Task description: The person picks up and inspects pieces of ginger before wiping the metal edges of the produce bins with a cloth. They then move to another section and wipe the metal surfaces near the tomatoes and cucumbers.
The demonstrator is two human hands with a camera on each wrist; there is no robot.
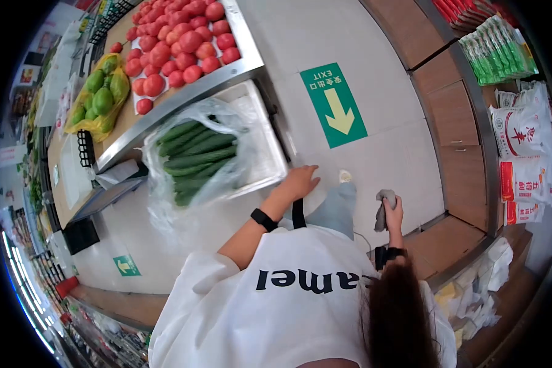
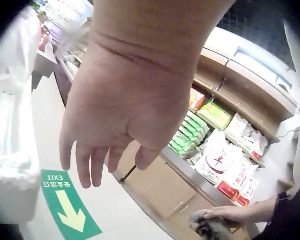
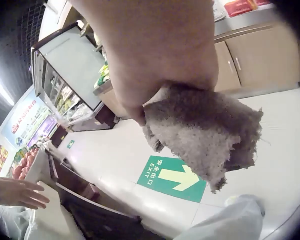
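My left hand (image 1: 300, 182) hangs with fingers extended beside the corner of a white tray (image 1: 265, 144), holding nothing. The left wrist view shows its palm and relaxed fingers above the floor. In my right hand (image 1: 395, 216) is a grey, frayed cloth (image 3: 200, 130), gripped in a bunch and drooping out of the fist. A clear plastic bag (image 1: 159, 196) of green cucumbers (image 1: 199, 156) lies over part of the tray.
Beyond the tray, a metal-edged stand (image 1: 193, 86) bears many red tomatoes (image 1: 178, 46); a yellow net bag (image 1: 104, 101) of green fruit lies beside them. A green exit sign (image 1: 333, 105) marks the tiled floor. Wooden cabinets (image 1: 457, 141) with white sacks (image 1: 521, 132) line the right.
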